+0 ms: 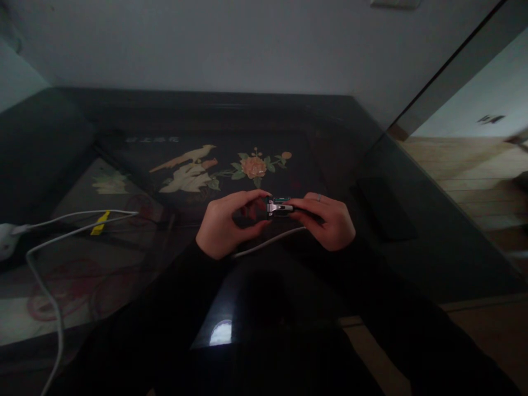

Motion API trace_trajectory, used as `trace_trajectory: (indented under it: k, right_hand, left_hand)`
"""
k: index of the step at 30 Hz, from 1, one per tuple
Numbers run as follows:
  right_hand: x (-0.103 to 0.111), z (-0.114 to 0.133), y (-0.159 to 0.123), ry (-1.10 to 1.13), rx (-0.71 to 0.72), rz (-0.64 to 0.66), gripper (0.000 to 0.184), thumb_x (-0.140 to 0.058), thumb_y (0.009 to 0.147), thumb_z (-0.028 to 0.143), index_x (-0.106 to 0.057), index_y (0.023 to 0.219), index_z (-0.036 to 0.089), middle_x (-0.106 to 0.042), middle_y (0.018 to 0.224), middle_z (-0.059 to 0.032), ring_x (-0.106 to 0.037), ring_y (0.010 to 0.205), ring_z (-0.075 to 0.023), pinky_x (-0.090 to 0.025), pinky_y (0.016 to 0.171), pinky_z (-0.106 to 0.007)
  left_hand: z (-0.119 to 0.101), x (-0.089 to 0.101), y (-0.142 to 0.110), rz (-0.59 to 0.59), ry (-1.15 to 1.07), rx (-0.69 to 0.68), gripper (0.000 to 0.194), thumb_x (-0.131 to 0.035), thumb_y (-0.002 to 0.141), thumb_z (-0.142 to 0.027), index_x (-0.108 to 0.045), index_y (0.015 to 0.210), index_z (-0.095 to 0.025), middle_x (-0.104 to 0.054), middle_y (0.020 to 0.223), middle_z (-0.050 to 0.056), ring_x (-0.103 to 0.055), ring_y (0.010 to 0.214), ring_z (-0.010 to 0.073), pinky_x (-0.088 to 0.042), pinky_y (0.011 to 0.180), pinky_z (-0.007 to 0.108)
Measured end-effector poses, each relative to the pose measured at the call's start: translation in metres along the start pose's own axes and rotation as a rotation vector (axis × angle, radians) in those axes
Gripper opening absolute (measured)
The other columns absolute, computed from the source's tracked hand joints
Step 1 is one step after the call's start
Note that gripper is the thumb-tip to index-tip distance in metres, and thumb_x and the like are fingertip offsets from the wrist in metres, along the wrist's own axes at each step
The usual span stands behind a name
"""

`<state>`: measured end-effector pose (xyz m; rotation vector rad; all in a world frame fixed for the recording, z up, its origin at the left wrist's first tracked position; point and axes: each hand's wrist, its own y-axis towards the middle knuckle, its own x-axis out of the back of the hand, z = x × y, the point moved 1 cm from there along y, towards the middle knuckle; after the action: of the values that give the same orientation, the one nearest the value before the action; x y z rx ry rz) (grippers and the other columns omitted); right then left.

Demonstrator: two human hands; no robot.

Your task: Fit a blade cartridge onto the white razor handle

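Between my two hands, above the dark glass tabletop (330, 275), is a small dark-green object with a silver T-shaped metal part (279, 208). Its exact kind is hard to make out in the dim light. My left hand (229, 223) grips its left end between thumb and curled fingers. From the other side, my right hand (328, 220), with a ring on one finger, pinches the right end of the same object. A white cable (268, 241) runs just below the object, and one end of it passes behind my right hand.
Under the glass lies a dark picture with birds and a pink flower (253, 166). At left, a white charger or plug block (7, 242) joins a white cable with a yellow tag (100, 223). A flat black rectangular thing (385, 209) lies at right. A wall stands behind.
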<state>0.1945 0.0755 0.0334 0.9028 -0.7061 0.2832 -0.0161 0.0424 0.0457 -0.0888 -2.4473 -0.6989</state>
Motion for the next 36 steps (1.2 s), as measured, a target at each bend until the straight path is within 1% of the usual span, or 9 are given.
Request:
trace_trajectory:
  k: [2,4,7,9,12,18,25,33,36]
  right_hand:
    - [0.0,-0.002,0.0,-0.014,0.004,0.016,0.02,-0.059,0.088,0.024,-0.071,0.101,0.015,-0.071,0.084,-0.007,-0.064,0.073,-0.0161,-0.05,0.068,-0.027]
    - [0.0,-0.002,0.001,0.02,-0.006,0.022,0.019,-0.059,0.088,0.023,-0.07,0.101,0.014,-0.07,0.082,-0.0067,-0.064,0.071,-0.0154,-0.05,0.066,-0.026]
    - [-0.001,0.002,0.002,0.116,-0.04,0.003,0.017,-0.06,0.087,0.022,-0.07,0.099,0.014,-0.07,0.08,-0.0052,-0.063,0.068,-0.0138,-0.049,0.062,-0.024]
    - [-0.002,0.005,0.003,0.168,-0.064,-0.016,0.015,-0.06,0.087,0.021,-0.069,0.097,0.015,-0.071,0.079,-0.0043,-0.064,0.068,-0.0134,-0.049,0.062,-0.023]
    - [-0.004,0.008,0.003,0.208,-0.088,-0.026,0.014,-0.06,0.087,0.019,-0.069,0.096,0.015,-0.072,0.08,-0.0043,-0.065,0.07,-0.0136,-0.049,0.064,-0.023]
    - [-0.004,0.008,0.001,0.182,-0.082,-0.03,0.015,-0.06,0.087,0.021,-0.069,0.098,0.015,-0.073,0.084,-0.0053,-0.067,0.072,-0.0145,-0.051,0.065,-0.025]
    - [-0.003,0.008,0.001,0.15,-0.092,-0.03,0.017,-0.058,0.088,0.022,-0.07,0.098,0.015,-0.073,0.084,-0.0061,-0.067,0.073,-0.0148,-0.051,0.065,-0.025]
    - [-0.003,0.007,0.001,0.172,-0.086,-0.027,0.013,-0.058,0.088,0.022,-0.068,0.095,0.016,-0.072,0.083,-0.0042,-0.065,0.073,-0.0145,-0.05,0.066,-0.026]
    - [-0.004,0.007,0.001,0.195,-0.126,-0.023,0.014,-0.059,0.087,0.023,-0.065,0.1,0.018,-0.07,0.085,-0.0028,-0.065,0.074,-0.0142,-0.049,0.067,-0.026]
  left_hand:
    - [0.001,0.001,0.001,0.018,0.055,-0.012,0.039,-0.072,0.069,-0.017,-0.068,0.107,-0.012,-0.068,0.076,0.003,-0.058,0.065,0.0129,-0.047,0.065,0.025]
    - [0.001,0.0,0.0,0.017,-0.013,0.037,0.039,-0.071,0.07,-0.018,-0.067,0.109,-0.014,-0.069,0.079,0.003,-0.058,0.066,0.0125,-0.047,0.066,0.025]
    - [0.001,-0.006,-0.002,-0.017,-0.287,0.14,0.042,-0.071,0.072,-0.021,-0.065,0.112,-0.013,-0.069,0.085,0.004,-0.057,0.065,0.0104,-0.049,0.064,0.022]
    - [0.001,-0.011,-0.003,-0.05,-0.47,0.179,0.042,-0.073,0.072,-0.023,-0.065,0.112,-0.012,-0.067,0.084,0.004,-0.056,0.063,0.0088,-0.049,0.061,0.02]
    - [0.0,-0.016,-0.004,-0.085,-0.589,0.197,0.041,-0.073,0.071,-0.022,-0.066,0.11,-0.012,-0.066,0.081,0.003,-0.056,0.063,0.0083,-0.049,0.058,0.017]
    - [-0.001,-0.015,-0.005,-0.116,-0.542,0.16,0.04,-0.075,0.071,-0.024,-0.066,0.109,-0.013,-0.067,0.082,0.003,-0.06,0.069,0.0105,-0.051,0.062,0.019]
    - [0.0,-0.015,-0.005,-0.12,-0.508,0.151,0.039,-0.074,0.072,-0.023,-0.066,0.109,-0.012,-0.067,0.081,0.003,-0.059,0.067,0.01,-0.051,0.063,0.02]
    - [0.001,-0.013,-0.005,-0.097,-0.506,0.133,0.041,-0.076,0.071,-0.021,-0.066,0.11,-0.014,-0.068,0.085,0.003,-0.059,0.068,0.0096,-0.051,0.065,0.021]
    - [0.001,-0.014,-0.005,-0.118,-0.516,0.163,0.04,-0.077,0.07,-0.022,-0.066,0.107,-0.014,-0.068,0.083,0.003,-0.06,0.069,0.0104,-0.051,0.064,0.021]
